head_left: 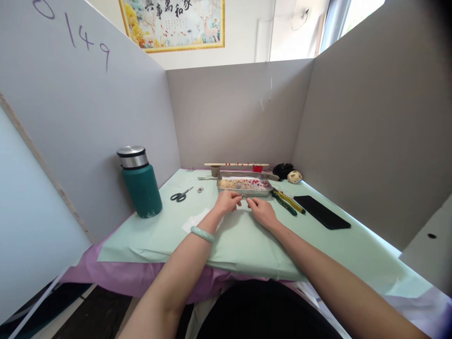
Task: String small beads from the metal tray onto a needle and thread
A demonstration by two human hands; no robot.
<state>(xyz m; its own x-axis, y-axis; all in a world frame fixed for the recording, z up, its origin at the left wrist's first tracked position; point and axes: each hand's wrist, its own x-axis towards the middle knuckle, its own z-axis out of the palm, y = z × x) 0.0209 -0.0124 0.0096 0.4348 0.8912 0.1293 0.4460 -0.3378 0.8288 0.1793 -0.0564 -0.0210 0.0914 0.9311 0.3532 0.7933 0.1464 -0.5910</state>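
My left hand (229,201) and my right hand (261,210) meet just in front of a metal tray (247,192) of small gold, red and purple beads. The fingers of both are pinched close together around a tiny item between them, too small to name. A jade-green bangle (202,234) circles my left wrist. Under and left of that wrist lies a piece of white paper (192,222). A small ring-like piece (200,190) with a reddish spot rests on the green cloth (243,240), near black-handled scissors (181,194).
A teal bottle (141,190) stands at left. Right of the tray lie green-handled pliers (285,202), yellow-handled pliers (291,201) and a black phone (321,212). Behind are a beaded stick (236,165), a small brown cup (215,171) and a patterned ball (294,177). Grey partitions (240,113) surround the table.
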